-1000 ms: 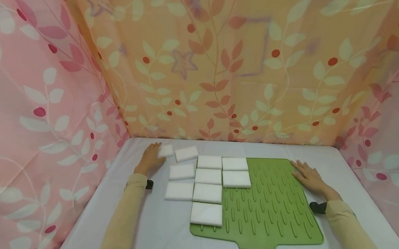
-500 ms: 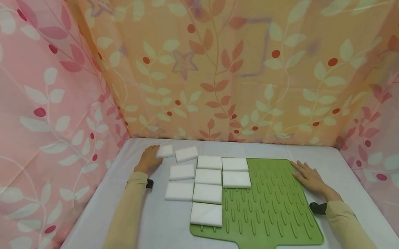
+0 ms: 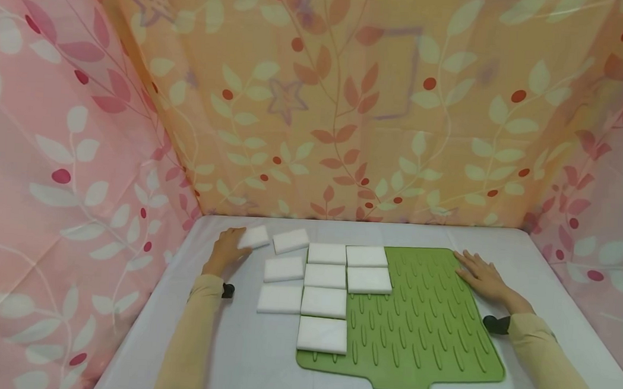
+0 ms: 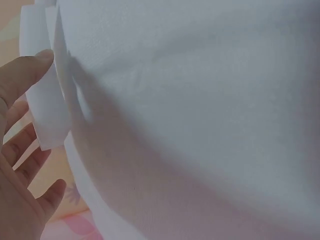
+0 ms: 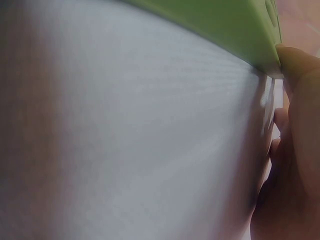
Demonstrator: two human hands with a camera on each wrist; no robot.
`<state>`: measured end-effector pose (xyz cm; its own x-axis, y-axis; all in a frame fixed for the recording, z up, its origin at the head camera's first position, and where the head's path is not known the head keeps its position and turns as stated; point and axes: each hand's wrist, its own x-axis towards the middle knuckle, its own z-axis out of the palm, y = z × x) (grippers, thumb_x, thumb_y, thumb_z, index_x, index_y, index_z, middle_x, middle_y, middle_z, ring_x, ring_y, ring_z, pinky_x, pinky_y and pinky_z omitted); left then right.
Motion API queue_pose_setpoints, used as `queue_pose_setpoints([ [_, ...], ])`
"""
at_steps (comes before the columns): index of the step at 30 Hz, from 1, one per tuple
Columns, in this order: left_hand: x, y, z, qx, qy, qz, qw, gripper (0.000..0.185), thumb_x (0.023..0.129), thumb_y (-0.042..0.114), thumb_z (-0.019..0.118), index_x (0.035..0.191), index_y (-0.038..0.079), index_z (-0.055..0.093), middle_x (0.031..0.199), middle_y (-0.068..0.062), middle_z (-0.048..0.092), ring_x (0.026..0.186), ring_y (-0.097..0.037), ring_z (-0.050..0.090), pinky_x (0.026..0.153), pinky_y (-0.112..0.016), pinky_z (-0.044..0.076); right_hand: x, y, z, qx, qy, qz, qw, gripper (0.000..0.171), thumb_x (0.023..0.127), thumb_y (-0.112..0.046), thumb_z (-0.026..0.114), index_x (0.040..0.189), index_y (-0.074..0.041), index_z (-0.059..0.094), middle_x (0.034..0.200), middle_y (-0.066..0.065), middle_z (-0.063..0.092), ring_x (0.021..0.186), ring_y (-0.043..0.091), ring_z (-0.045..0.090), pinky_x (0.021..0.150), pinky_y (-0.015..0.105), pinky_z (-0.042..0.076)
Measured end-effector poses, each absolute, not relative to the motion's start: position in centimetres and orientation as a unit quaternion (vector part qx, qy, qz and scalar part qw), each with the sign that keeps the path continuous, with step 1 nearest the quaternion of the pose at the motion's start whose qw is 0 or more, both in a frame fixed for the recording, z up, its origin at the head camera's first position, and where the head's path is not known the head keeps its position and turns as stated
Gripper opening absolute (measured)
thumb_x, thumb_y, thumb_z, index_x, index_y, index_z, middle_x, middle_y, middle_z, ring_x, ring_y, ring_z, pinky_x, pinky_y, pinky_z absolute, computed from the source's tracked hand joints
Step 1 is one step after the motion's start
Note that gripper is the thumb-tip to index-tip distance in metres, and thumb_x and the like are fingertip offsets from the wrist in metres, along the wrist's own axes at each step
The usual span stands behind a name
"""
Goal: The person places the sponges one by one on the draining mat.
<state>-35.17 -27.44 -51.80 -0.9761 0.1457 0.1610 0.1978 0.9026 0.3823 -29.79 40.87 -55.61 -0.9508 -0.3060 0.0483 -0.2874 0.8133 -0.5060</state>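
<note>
At the table's far left, my left hand (image 3: 226, 250) pinches a flat white rectangular sponge (image 3: 255, 237) by its left end. In the left wrist view the thumb lies on one face of that sponge (image 4: 47, 102) and the fingers are behind it; the sponge stands slightly tilted. My right hand (image 3: 482, 276) rests with fingers extended on the right edge of the green ridged mat (image 3: 416, 320). The right wrist view has the thumb touching the mat's edge (image 5: 225, 25). Several white sponges (image 3: 322, 334) lie on the mat's left part, one column full and a shorter one beside it.
Loose white sponges (image 3: 284, 269) lie on the white tablecloth (image 3: 258, 358) between my left hand and the mat. Another sponge (image 3: 291, 241) sits askew close to the held one. Patterned curtains (image 3: 347, 131) stand behind the table and at both sides.
My left hand has moved slightly left and taken hold of the far-left sponge, which has shifted a little toward me and tilted. The right hand and the mat have not moved.
</note>
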Motion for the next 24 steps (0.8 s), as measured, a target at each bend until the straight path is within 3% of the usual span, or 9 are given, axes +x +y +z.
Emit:
queue_pose_setpoints([
  [24, -31.9, -25.1, -50.4, -0.102, -0.964, -0.220, 0.109, 0.069, 0.079, 0.041, 0.071, 0.135, 0.010, 0.046, 0.127, -0.019, 0.049, 0.115, -0.040, 0.042, 0.087, -0.060, 0.037, -29.8, 41.0, -55.3, -0.156, 0.953, -0.258, 0.028, 0.061, 0.098, -0.036, 0.042, 0.147, -0.007, 0.021, 0.148, 0.032, 0.013, 0.133, 0.056, 0.003, 0.098, 0.072, -0.003],
])
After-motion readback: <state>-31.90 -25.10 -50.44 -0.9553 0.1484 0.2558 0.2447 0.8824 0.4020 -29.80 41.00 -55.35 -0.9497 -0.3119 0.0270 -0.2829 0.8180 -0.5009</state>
